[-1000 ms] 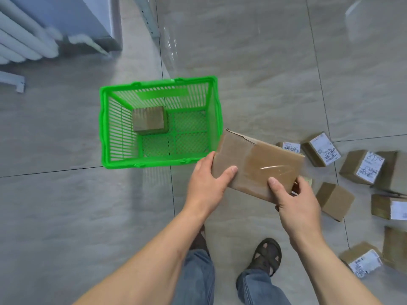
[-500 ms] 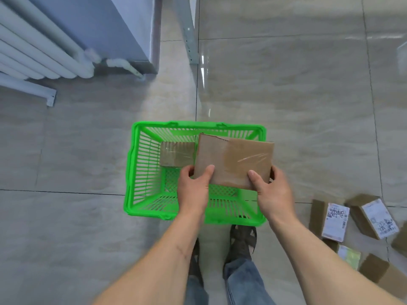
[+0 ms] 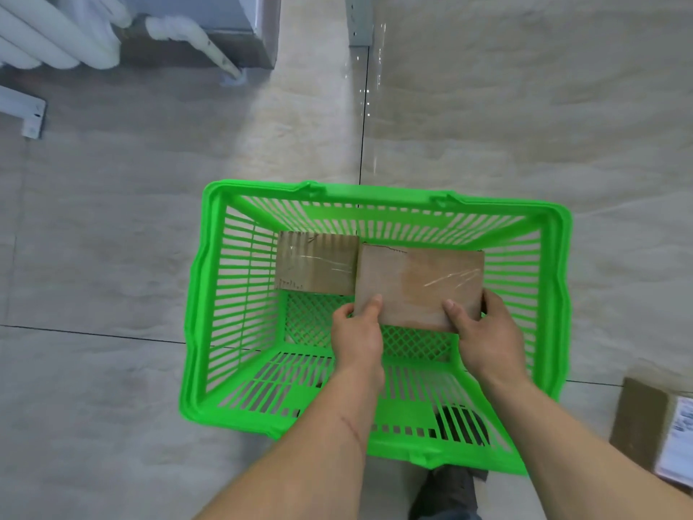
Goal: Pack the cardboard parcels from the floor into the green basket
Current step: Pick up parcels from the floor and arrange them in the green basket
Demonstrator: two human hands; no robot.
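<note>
Parcel (image 3: 418,285) had come down inside the basket (image 3: 378,198), where a second before it was carried level over the floor to the basket's right and half a second before it hung above the basket's rim. It now sat low against the basket's far wall, its left edge touching or just overlapping the smaller box (image 3: 317,264) already lying there; whether it rested on the basket's mesh bottom could not be told. Left hand (image 3: 356,334) pinched its near left corner, thumb on top, and right hand (image 3: 483,332) clamped the near right corner the same way, so neither grip had let go. By my reading the placing was nearly done and only the release was left. View had also shifted: the basket filled the middle where it had been small and off to the left, and of the parcels scattered to the basket's right only one labelled box (image 3: 652,431) showed, at the frame's edge.
</note>
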